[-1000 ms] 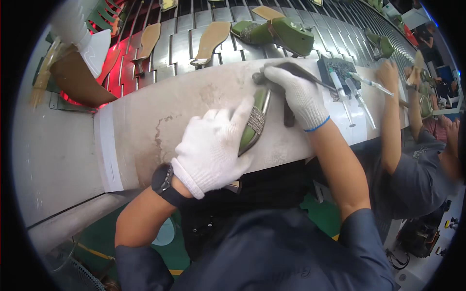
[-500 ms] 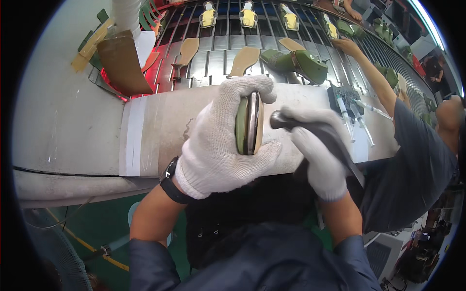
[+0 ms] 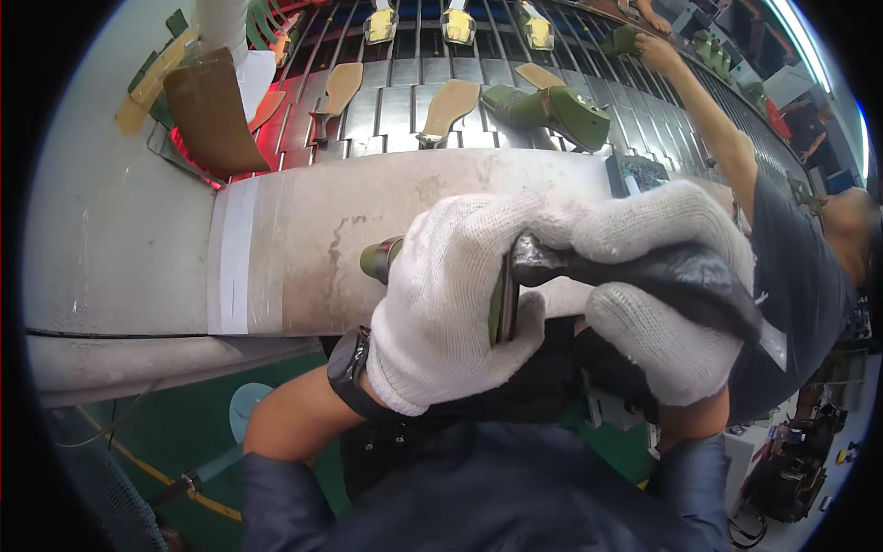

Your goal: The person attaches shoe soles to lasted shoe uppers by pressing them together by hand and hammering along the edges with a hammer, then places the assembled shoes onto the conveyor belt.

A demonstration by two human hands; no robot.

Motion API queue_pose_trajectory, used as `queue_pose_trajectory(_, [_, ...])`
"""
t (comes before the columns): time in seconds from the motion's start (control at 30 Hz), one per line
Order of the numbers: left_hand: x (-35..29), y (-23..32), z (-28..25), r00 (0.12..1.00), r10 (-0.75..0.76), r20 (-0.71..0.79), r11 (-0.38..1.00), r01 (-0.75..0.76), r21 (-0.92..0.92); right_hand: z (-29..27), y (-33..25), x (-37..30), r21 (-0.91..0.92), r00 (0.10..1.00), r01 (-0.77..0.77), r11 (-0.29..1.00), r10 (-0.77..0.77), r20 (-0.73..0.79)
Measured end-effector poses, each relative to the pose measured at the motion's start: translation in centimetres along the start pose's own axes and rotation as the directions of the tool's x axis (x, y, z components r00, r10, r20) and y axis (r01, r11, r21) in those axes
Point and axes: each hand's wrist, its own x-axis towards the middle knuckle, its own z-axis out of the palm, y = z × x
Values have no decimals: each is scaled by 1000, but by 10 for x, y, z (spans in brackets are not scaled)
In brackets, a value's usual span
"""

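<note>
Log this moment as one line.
left hand: grips green shoe form | right hand: holds dark metal tool close beside shoe form | rest: tan insoles on metal conveyor

I count two gloved hands, left (image 3: pixel 451 294) and right (image 3: pixel 658 336); one dark metal tool (image 3: pixel 685 265) in the right; one green shoe last (image 3: pixel 375 261) in the left; one wristwatch (image 3: pixel 347 364). Far side, conveyor (image 3: pixel 395 83): three tan soles (image 3: pixel 451 106) uncovered, one further green last (image 3: pixel 578 120), right; three yellow pieces (image 3: pixel 458 28) distinguishable beyond. Counter (image 3: pixel 313 193): one dark block (image 3: pixel 648 170), right; one white strip (image 3: pixel 237 258), left.
</note>
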Motion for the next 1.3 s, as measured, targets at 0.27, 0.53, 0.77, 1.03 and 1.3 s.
queue_pose_trajectory(0.27, [-46,0,4,978,196,-69,964,-179,194,24,14,-22,530,960,-90,843,-68,271])
queue_pose_trajectory(0.53, [-134,-68,14,987,158,-15,759,-112,641,115,117,-117,531,789,-469,705,605,-107])
queue_pose_trajectory(0.77, [-139,-72,12,989,148,1,784,-118,609,102,108,-110,635,740,-504,585,672,-31])
queue_pose_trajectory(1.03, [-139,-67,8,994,106,5,793,-87,603,63,57,-83,461,942,-270,845,331,-56])
queue_pose_trajectory(1.3, [-139,-69,8,998,54,-18,856,-37,516,112,76,-88,527,934,-300,795,356,-5])
